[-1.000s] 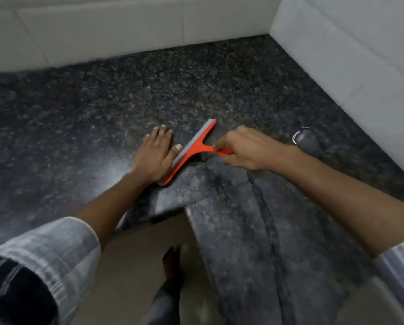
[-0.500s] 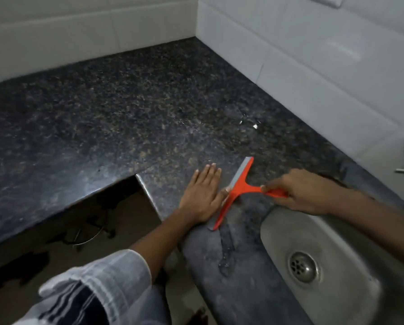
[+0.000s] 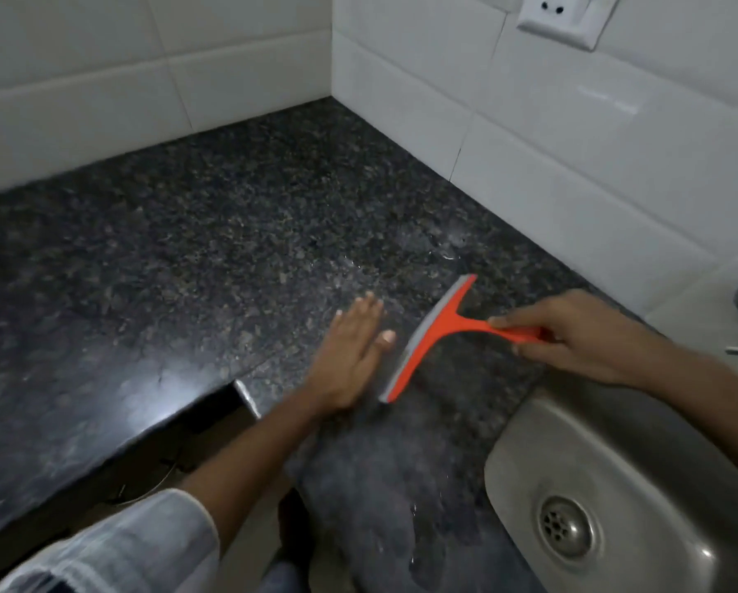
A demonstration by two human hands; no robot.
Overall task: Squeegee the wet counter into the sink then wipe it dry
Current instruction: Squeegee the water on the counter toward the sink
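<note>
Right hand: the right hand (image 3: 572,336) was wrapped around the handle of the orange squeegee (image 3: 433,336), fingers curled shut on it, so the blade ran out ahead of the knuckles and could be dragged back toward the wrist.
Squeegee: its grey rubber edge lay along the dark granite tabletop (image 3: 187,271), slanted, the near tip by the front lip; the blade looked down on the stone, though blur left that unsure.
Left hand: the left hand (image 3: 354,357) lay flat and spread, holding nothing, just beside the blade's far face, probably bracing the body over the corner.
Sink: the steel sink (image 3: 615,485) sat below the right wrist, so a pull that way should have carried water into it.
Water: a wet streak (image 3: 414,528) glinted near the sink rim.
Stage: squeegeeing, I'd judge; no cloth in sight for drying.
</note>
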